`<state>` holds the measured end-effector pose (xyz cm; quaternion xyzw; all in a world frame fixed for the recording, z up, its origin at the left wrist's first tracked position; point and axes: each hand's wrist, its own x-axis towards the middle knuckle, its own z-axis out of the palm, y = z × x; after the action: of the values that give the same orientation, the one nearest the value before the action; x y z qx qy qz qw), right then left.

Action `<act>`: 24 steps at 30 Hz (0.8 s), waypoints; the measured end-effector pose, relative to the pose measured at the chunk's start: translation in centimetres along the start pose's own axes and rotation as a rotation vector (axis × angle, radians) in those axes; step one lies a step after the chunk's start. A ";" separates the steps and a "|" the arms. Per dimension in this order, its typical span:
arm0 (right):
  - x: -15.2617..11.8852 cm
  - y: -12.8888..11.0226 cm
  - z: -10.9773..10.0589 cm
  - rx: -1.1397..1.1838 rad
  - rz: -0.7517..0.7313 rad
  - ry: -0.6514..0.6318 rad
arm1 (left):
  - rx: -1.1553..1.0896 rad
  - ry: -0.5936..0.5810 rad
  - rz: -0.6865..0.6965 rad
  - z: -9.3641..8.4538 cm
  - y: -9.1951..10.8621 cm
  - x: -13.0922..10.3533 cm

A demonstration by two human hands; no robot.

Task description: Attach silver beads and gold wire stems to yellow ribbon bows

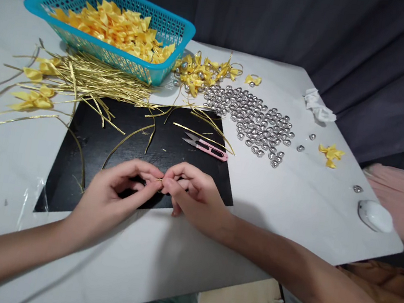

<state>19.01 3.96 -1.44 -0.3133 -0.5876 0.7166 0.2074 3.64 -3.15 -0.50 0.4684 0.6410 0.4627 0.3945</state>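
Note:
Over the near part of the black mat point(70, 167), my left hand point(115, 184) and my right hand point(197, 196) meet fingertip to fingertip. Both are closed in a pinch on a short bit of gold cord point(160, 179) that shows between them; the rest of it is hidden by the fingers. Just beyond my right hand lie thread snips point(210, 148) with pink handles. A loose gold cord point(128, 138) curves across the mat beyond my left hand.
A blue basket point(107, 48) of yellow ribbon bows point(117, 27) stands at the back left, with a heap of gold cords point(102, 78) before it. Many silver beads point(252, 118) spread right of the mat. A white computer mouse point(375, 216) sits near the right edge.

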 end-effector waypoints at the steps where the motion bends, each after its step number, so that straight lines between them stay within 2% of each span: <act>1: 0.0 0.0 0.0 0.005 0.006 0.001 | 0.000 -0.003 -0.003 0.0 0.0 0.0; 13: 0.0 0.0 0.1 -0.023 0.013 0.016 | -0.010 0.066 0.067 -0.2 -0.5 -0.3; 16: 0.0 0.0 0.1 -0.019 -0.001 0.007 | 0.034 0.038 0.095 -0.2 -0.4 -0.3; 24: 0.0 0.0 0.0 -0.027 -0.030 0.018 | 0.027 0.044 0.003 -0.2 0.1 -0.1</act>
<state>18.97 3.94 -1.48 -0.3139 -0.6001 0.7024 0.2192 3.54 -3.28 -0.34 0.4645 0.6548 0.4648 0.3732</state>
